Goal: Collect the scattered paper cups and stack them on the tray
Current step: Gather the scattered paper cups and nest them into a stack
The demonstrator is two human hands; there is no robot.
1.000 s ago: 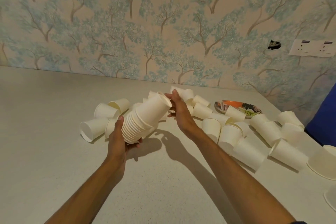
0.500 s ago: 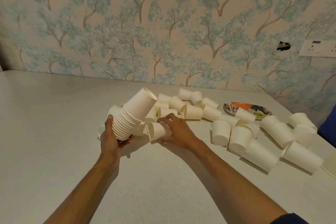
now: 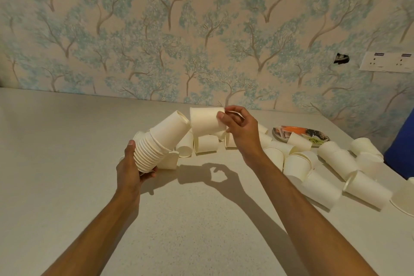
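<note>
My left hand (image 3: 131,169) grips a tilted stack of nested white paper cups (image 3: 160,141), its closed end pointing up and to the right. My right hand (image 3: 240,129) holds a single paper cup (image 3: 206,122) by its base, lifted above the table, with its open rim facing left, close to the stack's tip. Several loose paper cups (image 3: 322,181) lie on their sides across the table to the right, and a few more (image 3: 206,144) lie behind my hands. A patterned tray (image 3: 280,134) sits at the back right, partly covered by a cup.
The pale speckled table (image 3: 67,141) runs to a wallpapered wall at the back. A blue object (image 3: 401,145) stands at the right edge. A white socket panel (image 3: 387,64) is on the wall.
My right hand went down to the table, took hold of one loose cup and raised it up beside the tip of the stack. My left hand kept its hold on the stack.
</note>
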